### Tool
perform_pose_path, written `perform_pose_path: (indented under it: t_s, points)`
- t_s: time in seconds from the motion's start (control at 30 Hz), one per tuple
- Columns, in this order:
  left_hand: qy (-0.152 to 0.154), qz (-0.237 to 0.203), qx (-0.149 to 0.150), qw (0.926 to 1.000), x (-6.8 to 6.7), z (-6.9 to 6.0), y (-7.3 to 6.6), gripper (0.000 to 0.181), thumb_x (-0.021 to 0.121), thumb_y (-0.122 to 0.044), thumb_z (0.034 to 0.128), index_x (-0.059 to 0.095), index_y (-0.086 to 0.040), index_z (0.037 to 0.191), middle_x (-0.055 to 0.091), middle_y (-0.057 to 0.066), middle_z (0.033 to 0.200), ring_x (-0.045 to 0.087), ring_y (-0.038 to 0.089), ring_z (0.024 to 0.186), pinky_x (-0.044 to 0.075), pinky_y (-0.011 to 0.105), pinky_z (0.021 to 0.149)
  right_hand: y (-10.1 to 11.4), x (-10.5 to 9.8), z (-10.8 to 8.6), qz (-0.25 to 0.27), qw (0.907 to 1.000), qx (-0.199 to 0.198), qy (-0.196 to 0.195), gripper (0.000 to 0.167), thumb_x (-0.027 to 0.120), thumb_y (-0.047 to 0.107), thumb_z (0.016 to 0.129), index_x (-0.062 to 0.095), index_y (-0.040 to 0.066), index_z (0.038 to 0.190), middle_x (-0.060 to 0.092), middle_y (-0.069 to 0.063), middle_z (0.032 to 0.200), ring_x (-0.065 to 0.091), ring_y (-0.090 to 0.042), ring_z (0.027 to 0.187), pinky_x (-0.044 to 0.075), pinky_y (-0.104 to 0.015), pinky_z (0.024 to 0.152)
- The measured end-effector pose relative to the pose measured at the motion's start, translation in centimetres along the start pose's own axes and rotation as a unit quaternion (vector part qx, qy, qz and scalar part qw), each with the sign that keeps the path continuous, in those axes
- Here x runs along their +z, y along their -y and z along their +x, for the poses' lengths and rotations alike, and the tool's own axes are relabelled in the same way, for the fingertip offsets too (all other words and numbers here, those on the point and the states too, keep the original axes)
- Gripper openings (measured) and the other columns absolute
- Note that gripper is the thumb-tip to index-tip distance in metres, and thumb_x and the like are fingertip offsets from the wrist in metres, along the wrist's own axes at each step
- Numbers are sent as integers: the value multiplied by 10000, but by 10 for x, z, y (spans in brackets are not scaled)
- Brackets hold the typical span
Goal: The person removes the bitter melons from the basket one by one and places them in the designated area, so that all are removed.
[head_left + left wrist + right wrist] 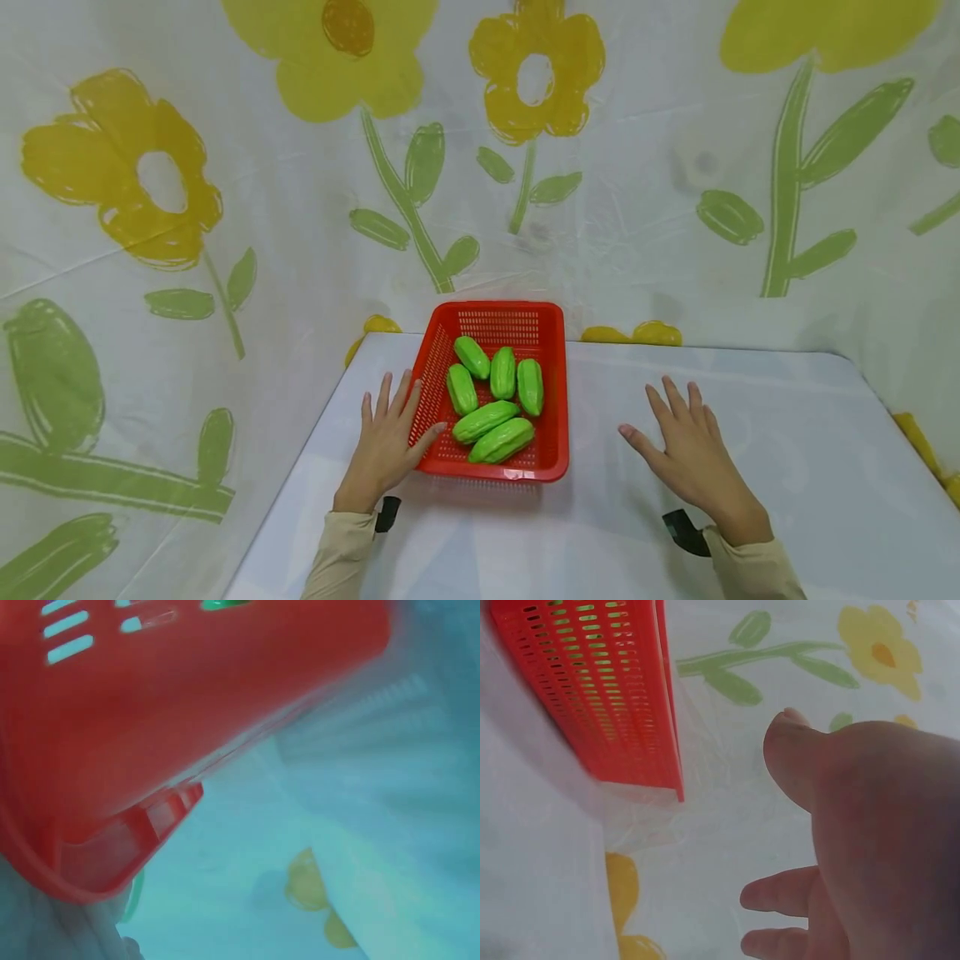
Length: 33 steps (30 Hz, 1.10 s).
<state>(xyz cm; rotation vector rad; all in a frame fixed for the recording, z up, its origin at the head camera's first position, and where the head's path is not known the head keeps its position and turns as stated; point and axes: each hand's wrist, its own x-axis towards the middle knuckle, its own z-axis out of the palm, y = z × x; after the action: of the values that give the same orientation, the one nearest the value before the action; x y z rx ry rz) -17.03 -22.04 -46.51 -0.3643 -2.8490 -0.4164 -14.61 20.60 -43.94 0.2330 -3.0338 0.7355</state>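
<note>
A red plastic basket (557, 392) with slotted walls stands on the table, holding several green, ridged, elongated fruits or vegetables (502, 441). My left hand (390, 450) is at its left rim, fingers extended and thumb pointing over the near left corner. Whether the hand touches the rim cannot be told. The left wrist view has the basket's red wall (150, 727) very close, with part of the hand (56, 930) below the rim. To the right of the basket, my right hand (693, 458) is spread and holds nothing. The right wrist view shows its thumb and fingers apart from the basket (630, 682).
The white table (600, 533) has its far edge just behind the basket. A white cloth backdrop (630, 233) with yellow flowers and green leaves rises behind and to the left. Dark wrist-worn pieces (684, 533) show under both wrists.
</note>
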Motion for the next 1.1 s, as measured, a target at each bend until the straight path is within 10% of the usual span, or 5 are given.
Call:
perform_pose_path:
  t_s: [1.1]
  points:
    - [785,-470,57,9958,6,1,23,1044,601,-658,926,199,-6,1636,145,158,1745,139,344,1631,169,556,1320,25,-9,13,252,9991,-320,-133,885,533,574,1026,289,-55,1598,224,-324,1674,106,-605,1541,167,-779,1199]
